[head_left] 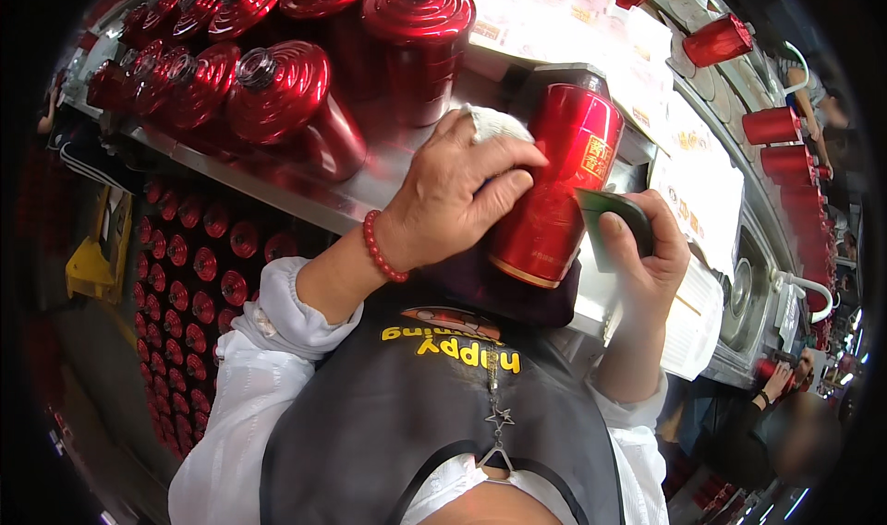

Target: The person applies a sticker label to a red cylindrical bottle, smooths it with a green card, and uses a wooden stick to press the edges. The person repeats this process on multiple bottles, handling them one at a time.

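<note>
A shiny red bottle (564, 169) with gold lettering lies slanted before me, its gold-edged end toward my apron. Its far end meets a dark support (577, 77), and dark cloth (527, 299) shows beneath its near end. My left hand (462, 179) is closed round a bunched white cloth (497, 125), thumb and forefinger reaching the bottle's left side. Between the fingers of my right hand (651, 248) is a scraper (605, 225) with a translucent green blade and black grip. Its blade touches or nearly touches the bottle's right side.
Several red bottles (416, 54) stand on the metal bench at left. Many more (189, 276) are packed below it. Printed sheets (573, 17) spread across the far side and right. Beyond runs a conveyor (739, 146) with red bottles. Another person's hand (778, 379) shows at far right.
</note>
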Demonstrator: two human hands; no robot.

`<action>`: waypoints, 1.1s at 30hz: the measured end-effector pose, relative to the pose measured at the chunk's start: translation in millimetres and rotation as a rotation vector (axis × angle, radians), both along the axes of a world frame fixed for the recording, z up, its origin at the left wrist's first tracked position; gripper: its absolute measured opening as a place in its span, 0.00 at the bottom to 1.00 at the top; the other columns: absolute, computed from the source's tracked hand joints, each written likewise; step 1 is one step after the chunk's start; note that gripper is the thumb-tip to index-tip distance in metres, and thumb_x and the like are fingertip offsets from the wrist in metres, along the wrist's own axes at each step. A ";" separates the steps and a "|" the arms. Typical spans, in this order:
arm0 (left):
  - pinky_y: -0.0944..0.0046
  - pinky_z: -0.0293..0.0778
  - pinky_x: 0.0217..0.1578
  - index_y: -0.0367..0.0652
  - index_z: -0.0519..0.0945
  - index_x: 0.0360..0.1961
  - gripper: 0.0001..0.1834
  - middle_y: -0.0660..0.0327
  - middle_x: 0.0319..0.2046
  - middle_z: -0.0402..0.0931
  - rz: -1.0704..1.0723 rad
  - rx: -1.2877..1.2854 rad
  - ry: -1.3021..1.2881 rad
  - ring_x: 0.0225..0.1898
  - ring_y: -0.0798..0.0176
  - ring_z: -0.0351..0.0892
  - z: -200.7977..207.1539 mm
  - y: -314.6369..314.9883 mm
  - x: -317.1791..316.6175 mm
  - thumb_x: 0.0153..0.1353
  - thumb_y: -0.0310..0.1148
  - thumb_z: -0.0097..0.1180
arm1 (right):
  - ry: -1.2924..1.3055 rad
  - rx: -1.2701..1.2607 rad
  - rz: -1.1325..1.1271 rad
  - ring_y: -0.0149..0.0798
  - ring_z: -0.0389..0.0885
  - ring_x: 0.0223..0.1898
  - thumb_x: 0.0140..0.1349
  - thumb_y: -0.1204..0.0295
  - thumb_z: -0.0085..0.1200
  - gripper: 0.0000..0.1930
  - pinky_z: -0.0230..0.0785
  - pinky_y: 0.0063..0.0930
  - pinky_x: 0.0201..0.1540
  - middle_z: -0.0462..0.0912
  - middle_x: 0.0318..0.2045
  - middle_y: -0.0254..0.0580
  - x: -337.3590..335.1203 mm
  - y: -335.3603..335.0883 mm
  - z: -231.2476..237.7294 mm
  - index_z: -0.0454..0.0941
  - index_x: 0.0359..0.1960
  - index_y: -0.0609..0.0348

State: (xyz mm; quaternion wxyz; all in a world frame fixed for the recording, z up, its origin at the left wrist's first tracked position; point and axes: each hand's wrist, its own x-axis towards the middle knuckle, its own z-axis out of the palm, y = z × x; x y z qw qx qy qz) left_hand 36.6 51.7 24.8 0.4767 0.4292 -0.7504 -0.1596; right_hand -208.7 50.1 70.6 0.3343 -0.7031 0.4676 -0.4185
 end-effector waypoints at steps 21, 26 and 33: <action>0.58 0.64 0.63 0.34 0.79 0.57 0.18 0.55 0.57 0.78 -0.099 0.681 0.497 0.57 0.64 0.71 0.3 38.8 2.0 0.68 0.26 0.52 | -0.095 0.157 -0.110 0.24 0.77 0.30 0.67 0.68 0.66 0.12 0.69 0.18 0.34 0.82 0.29 0.32 -7.4 4.4 -15.2 0.80 0.40 0.64; 0.58 0.57 0.72 0.32 0.70 0.67 0.26 0.55 0.63 0.71 -0.245 0.724 0.755 0.66 0.62 0.67 13.6 48.6 -5.9 0.67 0.23 0.49 | -0.079 0.125 -0.109 0.24 0.77 0.31 0.67 0.67 0.67 0.12 0.70 0.18 0.35 0.82 0.31 0.32 -6.7 3.2 -16.0 0.80 0.41 0.64; 0.53 0.56 0.73 0.35 0.63 0.70 0.31 0.56 0.69 0.63 -0.389 0.735 0.745 0.71 0.62 0.60 39.7 31.6 -1.1 0.65 0.24 0.47 | -0.090 0.129 -0.112 0.24 0.78 0.32 0.67 0.67 0.67 0.13 0.70 0.18 0.36 0.83 0.31 0.33 -6.4 3.3 -17.3 0.80 0.41 0.64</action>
